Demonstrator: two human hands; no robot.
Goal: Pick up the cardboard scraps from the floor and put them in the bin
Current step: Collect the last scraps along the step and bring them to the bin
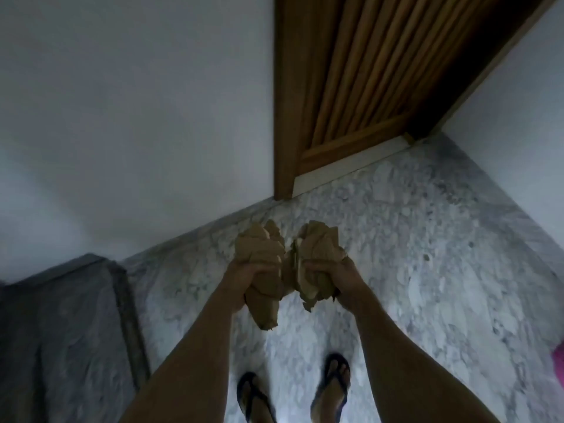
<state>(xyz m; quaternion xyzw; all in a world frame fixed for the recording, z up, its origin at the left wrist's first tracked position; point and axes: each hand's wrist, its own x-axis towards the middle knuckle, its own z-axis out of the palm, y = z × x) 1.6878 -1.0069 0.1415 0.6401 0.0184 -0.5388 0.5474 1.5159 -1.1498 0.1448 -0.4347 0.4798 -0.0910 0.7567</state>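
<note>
Two crumpled bunches of brown cardboard scraps are held up in the air side by side, almost touching: the left bunch point(262, 264) is clenched in the left hand point(245, 277) and the right bunch point(317, 254) in the right hand point(334, 280), each fist closed tight around the lower part of its wad. Both bare forearms stretch straight forward and slightly inward from the bottom corners. Below them lies the mottled grey stone floor point(427, 254), with two feet in dark flip-flops point(332, 383), a white wall point(122, 117) and a slatted wooden door point(366, 71) beyond

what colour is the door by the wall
Warm brown wood with vertical slats, on the door; seen in the head view.
</note>
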